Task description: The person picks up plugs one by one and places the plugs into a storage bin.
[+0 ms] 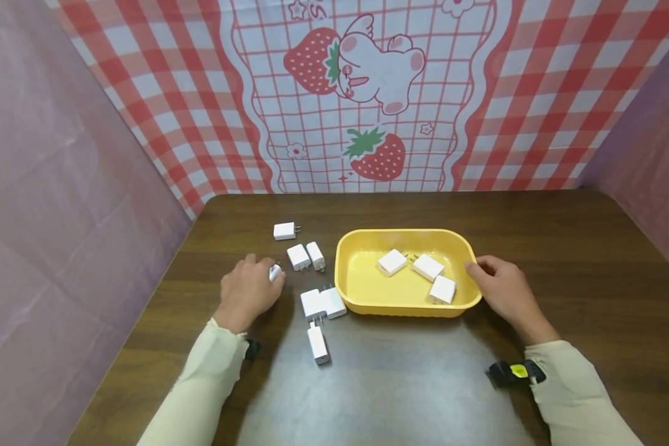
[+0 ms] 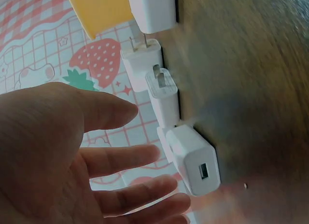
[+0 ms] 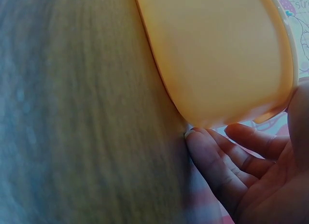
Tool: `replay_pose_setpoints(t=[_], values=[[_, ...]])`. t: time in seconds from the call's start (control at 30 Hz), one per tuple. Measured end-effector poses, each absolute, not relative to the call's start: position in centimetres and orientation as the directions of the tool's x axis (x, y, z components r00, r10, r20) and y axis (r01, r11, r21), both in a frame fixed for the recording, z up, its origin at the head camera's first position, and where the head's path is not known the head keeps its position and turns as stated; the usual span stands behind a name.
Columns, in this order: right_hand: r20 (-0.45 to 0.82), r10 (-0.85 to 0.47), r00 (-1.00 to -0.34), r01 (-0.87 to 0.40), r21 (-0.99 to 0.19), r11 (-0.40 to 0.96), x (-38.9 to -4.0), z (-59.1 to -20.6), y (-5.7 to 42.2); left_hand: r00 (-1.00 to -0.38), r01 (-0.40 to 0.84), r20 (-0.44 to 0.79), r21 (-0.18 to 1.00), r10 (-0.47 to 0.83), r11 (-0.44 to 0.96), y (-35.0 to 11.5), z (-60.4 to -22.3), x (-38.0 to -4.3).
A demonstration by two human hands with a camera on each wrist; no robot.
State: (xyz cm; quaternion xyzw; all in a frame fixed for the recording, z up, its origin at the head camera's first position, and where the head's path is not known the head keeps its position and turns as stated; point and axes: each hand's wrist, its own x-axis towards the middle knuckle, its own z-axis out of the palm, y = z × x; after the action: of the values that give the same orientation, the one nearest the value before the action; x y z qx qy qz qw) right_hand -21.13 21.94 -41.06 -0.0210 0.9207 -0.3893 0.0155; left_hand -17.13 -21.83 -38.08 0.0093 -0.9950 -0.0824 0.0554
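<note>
My left hand (image 1: 251, 288) is over the left part of the table, beside a white USB charger (image 1: 275, 272) partly hidden by its fingers. In the left wrist view, the fingers and thumb are spread apart, fingertips right by a charger with a USB port (image 2: 203, 171). At the right end of a yellow plastic basin (image 1: 401, 308), my right hand (image 1: 504, 291) grips the rim. In the right wrist view its thumb lies at the rim and its fingers (image 3: 212, 161) against the outer wall. Three white chargers (image 1: 392, 262) lie inside the basin.
Several more white plug chargers lie left of the basin: one at the back (image 1: 284, 231), a close pair (image 1: 298, 257), two touching blocks (image 1: 312, 305) and a slim one (image 1: 318, 344) nearest me. A red checked strawberry cloth (image 1: 201, 93) hangs behind the wooden table (image 1: 401, 384).
</note>
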Motion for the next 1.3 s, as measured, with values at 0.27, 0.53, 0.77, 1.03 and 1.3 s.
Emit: replay_pose_setpoints(t=[0.27,0.53,0.77,1.03,1.3], values=[[-0.014,-0.045,-0.999,-0.021,-0.713,0.701,-20.9,-41.3,22.2,-0.995,0.006,0.095,0.144,-0.008,0.990,-22.1,-38.6,-17.2],[-0.011,-0.048,-0.999,-0.026,-0.714,0.699,-21.1,-41.2,22.1,-0.993,0.009,0.122,0.125,-0.006,0.992,-22.6,-38.8,-17.7],[-0.027,-0.050,-0.998,-0.015,-0.720,0.694,-21.1,-41.0,21.8,-0.994,-0.007,0.104,0.151,-0.023,0.989,-23.0,-39.0,-17.9],[-0.014,-0.050,-0.999,-0.024,-0.720,0.694,-21.2,-41.2,21.8,-0.992,0.000,0.127,0.144,-0.018,0.990,-23.0,-39.2,-18.2],[-0.019,-0.049,-0.999,-0.020,-0.722,0.692,-21.2,-41.2,21.9,-0.999,-0.023,0.041,0.127,-0.028,0.992,-22.9,-38.9,-18.6]])
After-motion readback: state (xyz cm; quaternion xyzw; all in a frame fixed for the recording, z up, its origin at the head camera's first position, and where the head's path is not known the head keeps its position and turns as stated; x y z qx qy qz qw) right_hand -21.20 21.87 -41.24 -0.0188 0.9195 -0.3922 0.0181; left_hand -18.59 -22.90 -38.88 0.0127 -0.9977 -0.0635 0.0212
